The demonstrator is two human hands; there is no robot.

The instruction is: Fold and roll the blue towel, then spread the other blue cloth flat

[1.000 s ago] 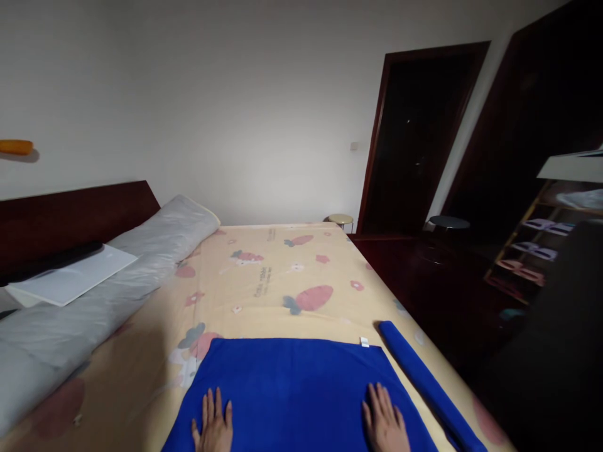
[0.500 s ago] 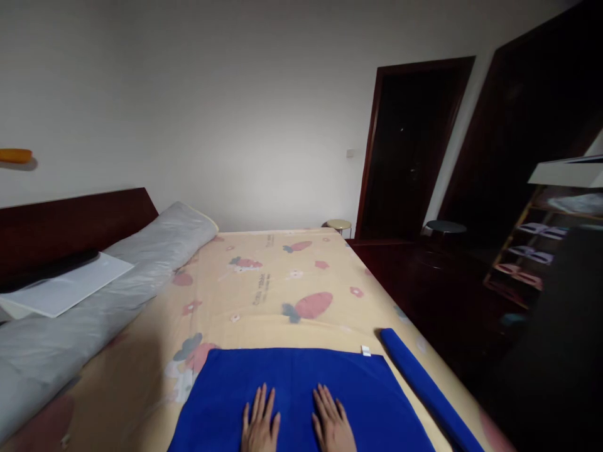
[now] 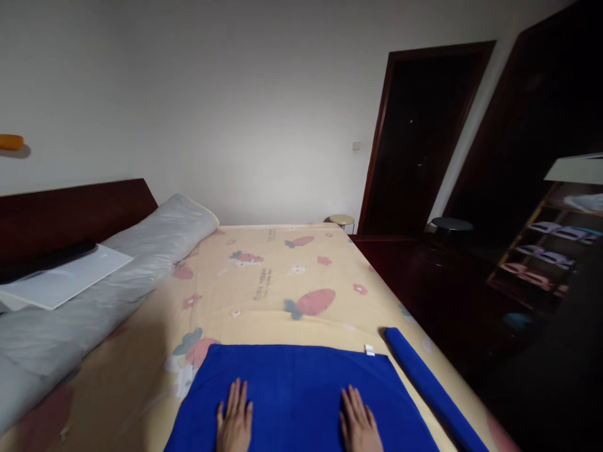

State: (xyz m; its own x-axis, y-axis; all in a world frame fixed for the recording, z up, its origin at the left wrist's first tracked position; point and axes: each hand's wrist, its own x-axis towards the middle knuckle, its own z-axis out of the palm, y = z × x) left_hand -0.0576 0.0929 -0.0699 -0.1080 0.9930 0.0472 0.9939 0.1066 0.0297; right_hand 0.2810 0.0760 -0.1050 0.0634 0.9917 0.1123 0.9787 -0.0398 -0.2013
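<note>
Both hands are laid flat, palms down, on the blue towel (image 3: 301,395). The left hand (image 3: 234,424) and the right hand (image 3: 359,428) are held apart, with fingers stretched out and nothing gripped. The towel is spread under both hands on the yellow bed sheet (image 3: 282,282), and its white tag (image 3: 369,349) is seen at the far corner, past the right hand. A rolled blue towel (image 3: 431,392) is laid just to the right of the right hand, near the bed's edge. A grey pillow (image 3: 117,276) is seen far off to the left. For smoothing to be done well, the palms should be kept flat and pushed evenly outward, so that no bumps are left.
</note>
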